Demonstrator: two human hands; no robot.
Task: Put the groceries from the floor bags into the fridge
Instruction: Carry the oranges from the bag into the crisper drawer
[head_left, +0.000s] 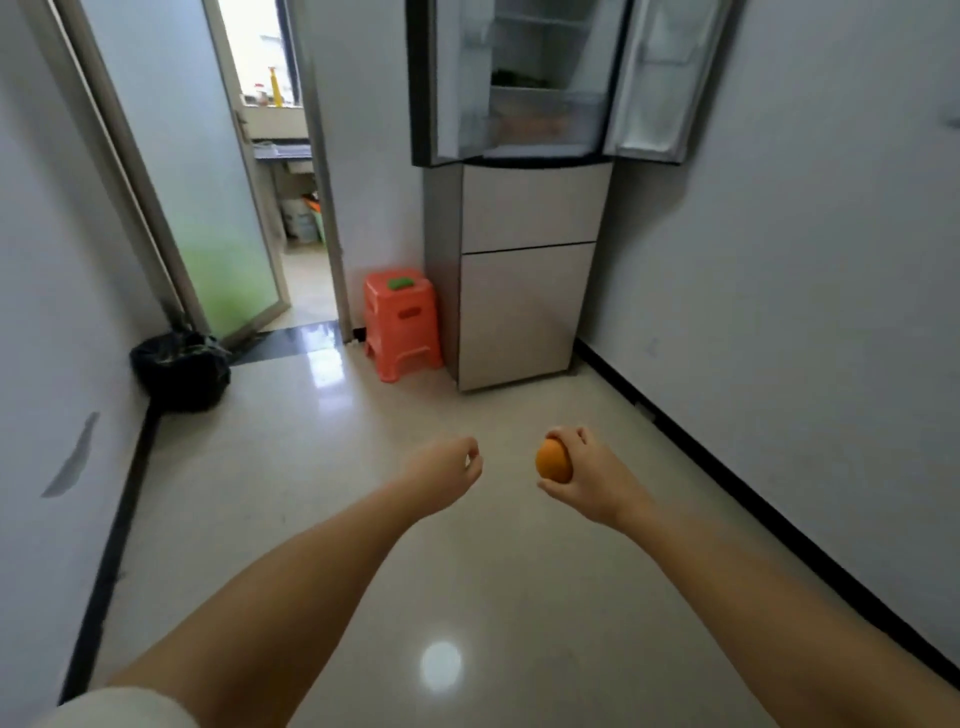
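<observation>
Hands (511, 470) mid-floor, fridge (524, 270) well apart

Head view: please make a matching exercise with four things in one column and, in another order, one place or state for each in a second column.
Things:
1. orange
2. green object
3. black bag
4. fridge upper doors

Places or states:
A. on the floor, by the left wall
B. open
C. held in the right hand
D. on top of the orange stool

Pairs: 1-C, 2-D, 3-A, 4-B
</observation>
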